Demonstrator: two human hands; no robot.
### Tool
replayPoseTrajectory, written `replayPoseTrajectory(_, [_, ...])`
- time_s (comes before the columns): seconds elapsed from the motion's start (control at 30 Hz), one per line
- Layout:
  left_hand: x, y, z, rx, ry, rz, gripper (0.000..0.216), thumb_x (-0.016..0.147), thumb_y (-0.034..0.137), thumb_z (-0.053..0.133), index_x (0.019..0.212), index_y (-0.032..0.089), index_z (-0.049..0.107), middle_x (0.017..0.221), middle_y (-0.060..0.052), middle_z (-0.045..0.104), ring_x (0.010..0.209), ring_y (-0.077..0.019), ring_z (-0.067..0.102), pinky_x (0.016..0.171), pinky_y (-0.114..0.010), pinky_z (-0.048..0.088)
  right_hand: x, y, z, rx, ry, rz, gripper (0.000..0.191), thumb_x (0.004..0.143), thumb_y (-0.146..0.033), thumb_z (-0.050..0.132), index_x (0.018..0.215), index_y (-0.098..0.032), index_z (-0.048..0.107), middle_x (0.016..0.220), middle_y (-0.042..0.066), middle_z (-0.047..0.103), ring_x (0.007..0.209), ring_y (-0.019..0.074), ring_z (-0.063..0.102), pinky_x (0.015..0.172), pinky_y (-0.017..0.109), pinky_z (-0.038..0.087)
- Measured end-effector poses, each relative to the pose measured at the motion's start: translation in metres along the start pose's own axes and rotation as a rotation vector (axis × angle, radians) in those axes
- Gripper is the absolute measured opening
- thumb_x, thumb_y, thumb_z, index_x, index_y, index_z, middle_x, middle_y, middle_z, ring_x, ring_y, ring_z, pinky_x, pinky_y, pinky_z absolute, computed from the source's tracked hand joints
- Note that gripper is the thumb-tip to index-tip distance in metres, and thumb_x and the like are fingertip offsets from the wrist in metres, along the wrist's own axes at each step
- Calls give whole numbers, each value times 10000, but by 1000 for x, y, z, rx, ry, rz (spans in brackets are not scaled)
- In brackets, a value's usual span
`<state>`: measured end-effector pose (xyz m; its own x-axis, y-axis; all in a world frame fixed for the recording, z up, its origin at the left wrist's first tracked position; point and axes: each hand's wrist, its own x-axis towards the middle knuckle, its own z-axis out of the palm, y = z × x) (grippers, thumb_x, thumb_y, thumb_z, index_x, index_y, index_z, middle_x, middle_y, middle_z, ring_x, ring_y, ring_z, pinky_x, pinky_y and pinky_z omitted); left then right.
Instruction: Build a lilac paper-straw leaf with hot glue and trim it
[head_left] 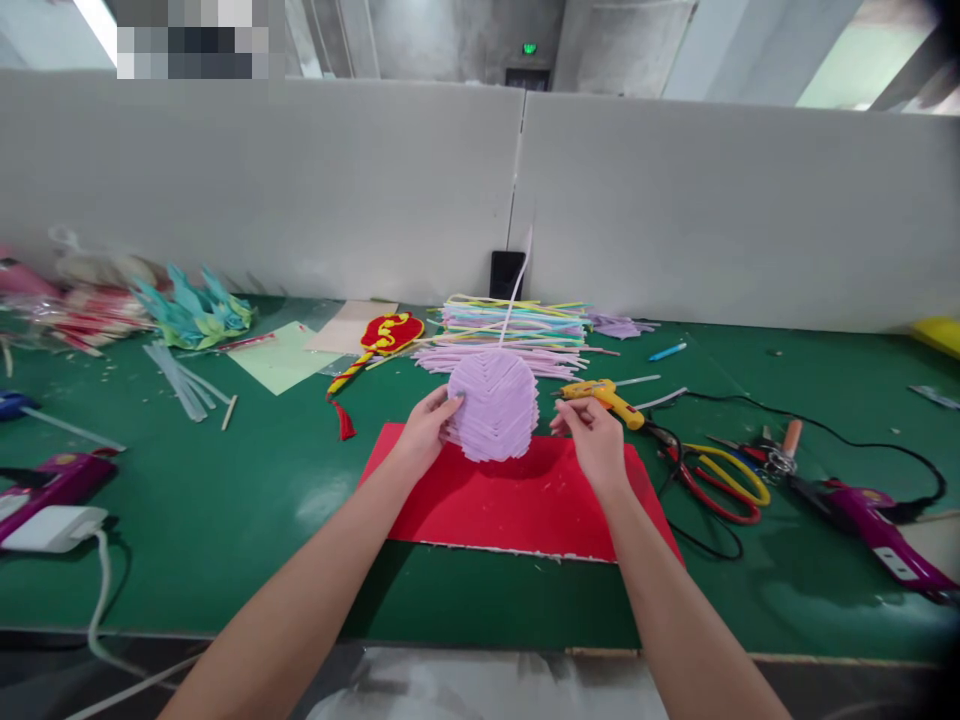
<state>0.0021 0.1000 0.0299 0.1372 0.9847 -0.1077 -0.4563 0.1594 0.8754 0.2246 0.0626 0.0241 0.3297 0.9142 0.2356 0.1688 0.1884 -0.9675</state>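
A round lilac pipe-cleaner piece [493, 405], its strips laid in a V pattern, is held up above a red board [510, 510]. My left hand [429, 425] grips it at its left edge, thumb on the front. A pale stem [516, 290] rises from its top. To its right, apart from it, my right hand [592, 430] has thumb and fingertips pinched together; anything between them is too small to make out. Just behind that hand lies a yellow hot glue gun [604, 398].
Behind the piece lies a pile of coloured pipe cleaners [517, 335]. Scissors [724, 485] and a black cable [810, 432] are on the right, near a purple power strip [892, 545]. A red and yellow fan-shaped ornament [390, 335] sits left of the pile. A grey partition [300, 190] closes off the back.
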Motion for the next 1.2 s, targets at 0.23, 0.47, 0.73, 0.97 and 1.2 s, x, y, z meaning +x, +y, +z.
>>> replayPoseTrajectory(0.23, [-3,-3,2,29,-76,-36,378,558,266,818,903,153,710,807,-41,724,672,-148,630,629,-226,466,5,8,-7,-56,159,-34,343,827,-530,509,707,-208,494,500,-64,448,415,78,398,410,219,348])
replayPoseTrajectory(0.47, [-5,-4,3,78,-109,-50,382,558,285,814,903,155,716,831,-50,723,704,-166,633,657,-244,452,0,3,-4,-86,122,-71,333,828,-535,498,735,-218,533,553,-44,468,464,103,384,445,244,338])
replayPoseTrajectory(0.73, [-5,-5,3,103,-132,-45,357,555,292,818,868,154,716,810,-46,723,704,-162,627,663,-236,450,-6,-4,-1,-220,0,-156,281,823,-451,541,767,-197,648,735,24,637,670,164,527,660,282,418])
replayPoseTrajectory(0.97, [-6,-6,4,116,-153,-52,367,557,293,817,878,149,711,806,-51,722,696,-170,629,670,-251,458,-7,-1,0,-284,-22,-234,265,828,-441,525,725,-210,602,652,-2,559,607,151,462,641,278,375])
replayPoseTrajectory(1.2, [-6,-6,4,118,-164,-51,367,556,289,819,878,152,708,811,-50,722,720,-175,634,687,-253,455,-8,-1,2,-251,-15,-214,290,851,-447,488,668,-223,511,600,-27,483,579,137,431,607,267,347])
